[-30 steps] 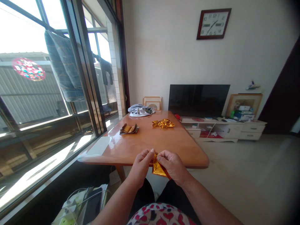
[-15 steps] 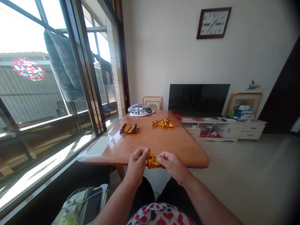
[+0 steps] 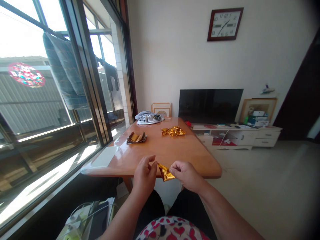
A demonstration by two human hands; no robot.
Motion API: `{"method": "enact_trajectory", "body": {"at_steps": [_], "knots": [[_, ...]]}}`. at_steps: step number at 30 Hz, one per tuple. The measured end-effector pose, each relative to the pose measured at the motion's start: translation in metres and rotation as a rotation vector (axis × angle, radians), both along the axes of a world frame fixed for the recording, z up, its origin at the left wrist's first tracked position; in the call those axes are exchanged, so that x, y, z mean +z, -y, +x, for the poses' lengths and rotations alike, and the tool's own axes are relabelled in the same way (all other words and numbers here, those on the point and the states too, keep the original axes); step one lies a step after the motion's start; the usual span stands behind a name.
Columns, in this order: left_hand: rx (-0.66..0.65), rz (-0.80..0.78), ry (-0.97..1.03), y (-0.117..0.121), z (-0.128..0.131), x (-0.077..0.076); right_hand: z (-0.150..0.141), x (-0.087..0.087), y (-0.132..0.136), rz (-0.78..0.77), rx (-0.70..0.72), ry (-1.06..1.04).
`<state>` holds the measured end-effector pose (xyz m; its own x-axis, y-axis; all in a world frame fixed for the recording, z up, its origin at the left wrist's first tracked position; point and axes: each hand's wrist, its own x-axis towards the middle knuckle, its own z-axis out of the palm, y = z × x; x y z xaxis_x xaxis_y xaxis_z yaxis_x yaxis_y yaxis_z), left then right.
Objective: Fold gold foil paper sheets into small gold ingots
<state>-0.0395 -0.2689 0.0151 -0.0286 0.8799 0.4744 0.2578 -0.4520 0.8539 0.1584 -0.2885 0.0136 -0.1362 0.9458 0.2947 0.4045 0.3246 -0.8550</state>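
Right fingers (image 3: 179, 165) pinch gold foil (image 3: 165, 173), left fingers (image 3: 153, 170) sit parted, perhaps touching its tip; a hard tug could tear it

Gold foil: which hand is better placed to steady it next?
Probably your right hand: its thumb and fingers pinch the gold foil, while your left hand looks open at one corner.

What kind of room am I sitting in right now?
Probably a living room in a home: there's a large flat television above a low white cabinet, a clock on the wall, and a wooden table in front of you.
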Motion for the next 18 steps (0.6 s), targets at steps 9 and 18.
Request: {"method": "enact_trajectory", "body": {"at_steps": [9,18], "knots": [[-0.375,0.073,-0.483,0.016,0.013,0.009,0.001,0.003,0.006,0.088,0.026,0.237],[-0.340,-0.086,-0.396,0.006,0.008,0.002,0.012,0.010,0.006,0.213,-0.044,0.325]]}}
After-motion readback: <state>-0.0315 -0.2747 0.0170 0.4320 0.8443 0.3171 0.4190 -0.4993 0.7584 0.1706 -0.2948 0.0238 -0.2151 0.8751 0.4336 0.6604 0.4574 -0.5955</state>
